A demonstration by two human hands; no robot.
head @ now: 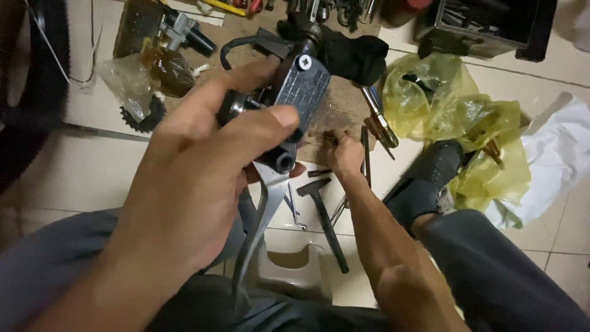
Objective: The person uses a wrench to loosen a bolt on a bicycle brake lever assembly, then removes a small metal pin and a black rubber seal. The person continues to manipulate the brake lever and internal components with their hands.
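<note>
Both forearms are left bare, with no sleeve, watch or ring to be seen on the left hand (190,178) or the right hand (343,154). Dark grey trousers (491,270) are worn, their cloth smooth and plain across both legs. A dark grey perforated clog-type shoe (424,178) with a rounded toe is worn on the right foot, and a bare ankle is shown above it

Left hand (203,178) raised close to the camera, back of hand facing up, thumb and fingers curled in a firm grasp. Right arm stretched forward and down toward the floor, forearm bare, right hand (344,154) low, knuckles up, fingers bent and pressed downward at the fingertips.
</note>
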